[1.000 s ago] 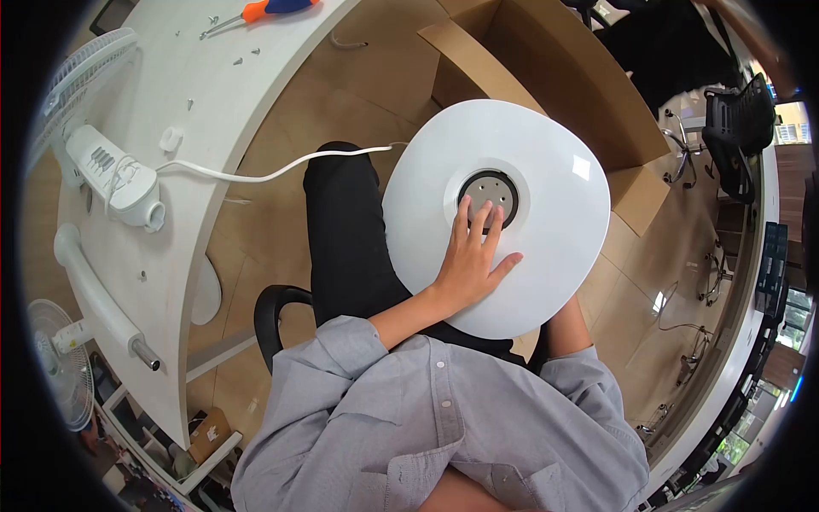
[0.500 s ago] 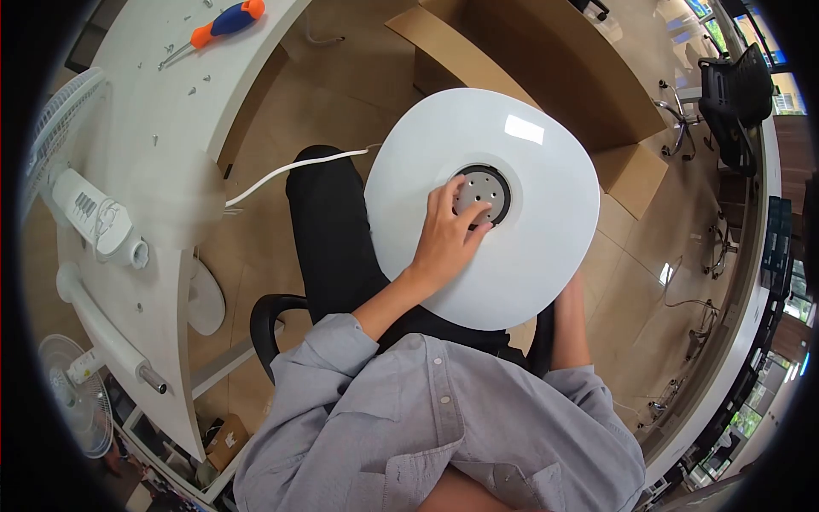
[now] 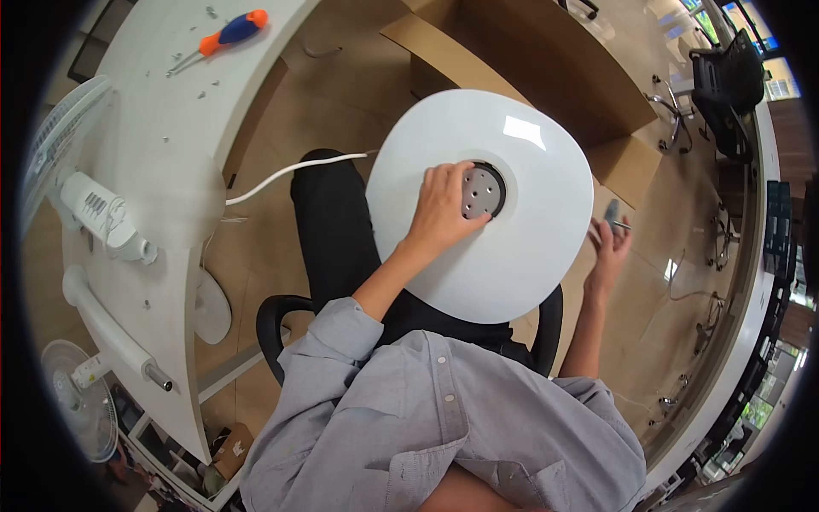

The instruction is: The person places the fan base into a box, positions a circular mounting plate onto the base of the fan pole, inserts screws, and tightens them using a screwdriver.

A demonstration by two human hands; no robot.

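Observation:
A large rounded white base (image 3: 512, 273) lies across the lap. In its central recess sits a round grey metal plate (image 3: 482, 194) with several holes and a black ring. My left hand (image 3: 439, 209) is at the left side of this recess, its curled fingers and thumb on the plate's edge. Beyond the base's right edge, my right hand (image 3: 607, 256) is raised, pinching a small grey part (image 3: 612, 211) with a thin metal shaft. The exact shape of that part is too small to tell.
On the white table (image 3: 183, 196) are a screwdriver (image 3: 235, 30), scattered screws, a white fan body (image 3: 102, 213) and a white tube (image 3: 115, 328). A white cable (image 3: 281, 173) runs to the base. An open cardboard box (image 3: 546, 60) stands ahead, with office chairs at right.
My right hand has come out from under the base and is now raised at its right with the small part. My left hand has shifted left on the hub, uncovering more of the plate.

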